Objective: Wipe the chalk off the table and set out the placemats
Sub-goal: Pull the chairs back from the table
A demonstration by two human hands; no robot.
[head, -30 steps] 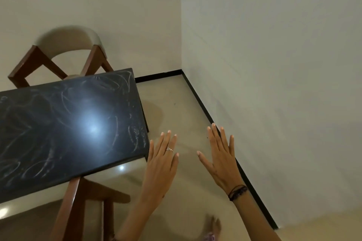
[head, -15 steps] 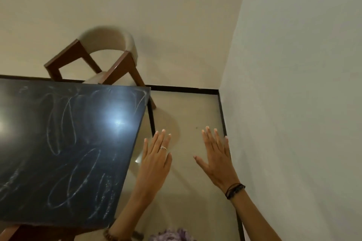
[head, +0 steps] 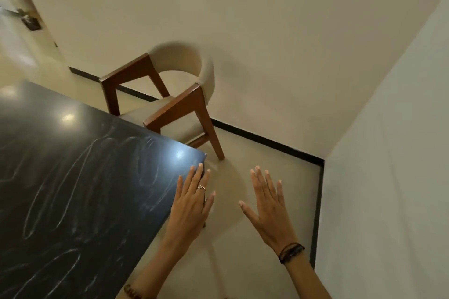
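The dark worktop (head: 73, 189) fills the lower left of the view, and pale chalk loops (head: 48, 201) cover most of its surface, from the near edge up to the corner by the wooden chair (head: 175, 94). Nothing is wiped yet, as far as I can judge. No cloth and no placemats are in view, so I cannot tell where they are.

The left hand (head: 192, 204) is held flat with the fingers straight and a little spread, over the right edge of the worktop near its corner; whether it touches the surface I cannot tell. The right hand (head: 269, 209) is also flat and spread, holding nothing, in the air above the floor (head: 255, 262), beside the worktop and apart from it.

The step in hand seems to be the very beginning: to find something to wipe with. To do it well, the person should first take a cloth, better a slightly damp one, because a dry palm will only smear the chalk. Then wipe in long overlapping strokes from the far side toward the near edge, and turn the cloth when it is full of dust. The glossy surface shows streaks easily, so a second pass before the placemats go down is wise
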